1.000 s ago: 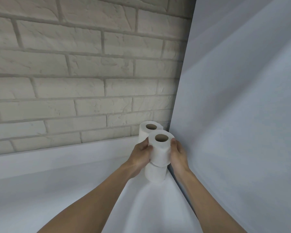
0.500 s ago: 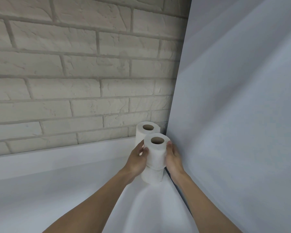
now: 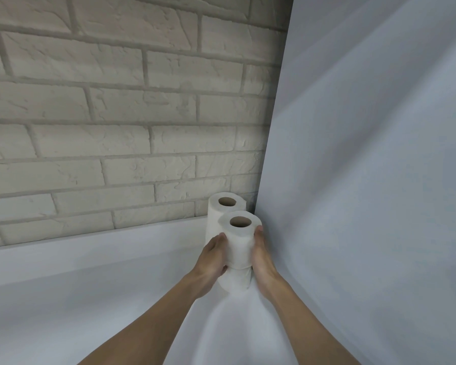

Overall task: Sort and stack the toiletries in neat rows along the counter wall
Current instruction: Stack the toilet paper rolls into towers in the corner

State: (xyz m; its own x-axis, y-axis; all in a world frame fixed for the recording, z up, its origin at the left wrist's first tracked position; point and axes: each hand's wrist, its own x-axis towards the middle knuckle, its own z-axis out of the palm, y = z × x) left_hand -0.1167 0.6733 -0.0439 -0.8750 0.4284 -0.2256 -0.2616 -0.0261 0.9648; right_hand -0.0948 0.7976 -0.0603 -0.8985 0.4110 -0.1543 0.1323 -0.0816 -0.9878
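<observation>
At the far right corner of the table [image 3: 90, 299], where the brick wall [image 3: 116, 114] meets a plain white side panel [image 3: 366, 180], we hold the top roll [image 3: 241, 241] of toilet paper between both hands. Our left hand [image 3: 212, 255] curls its fingers round the roll's left side, and our right hand [image 3: 262, 262] grips its right side. It sits upright on a lower roll [image 3: 234, 281], core opening facing up. Just behind stands a rear roll [image 3: 221, 209], close to the wall.

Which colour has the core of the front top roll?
Brown. The core sits in the white roll; the head view, the only one, shows it best.
</observation>
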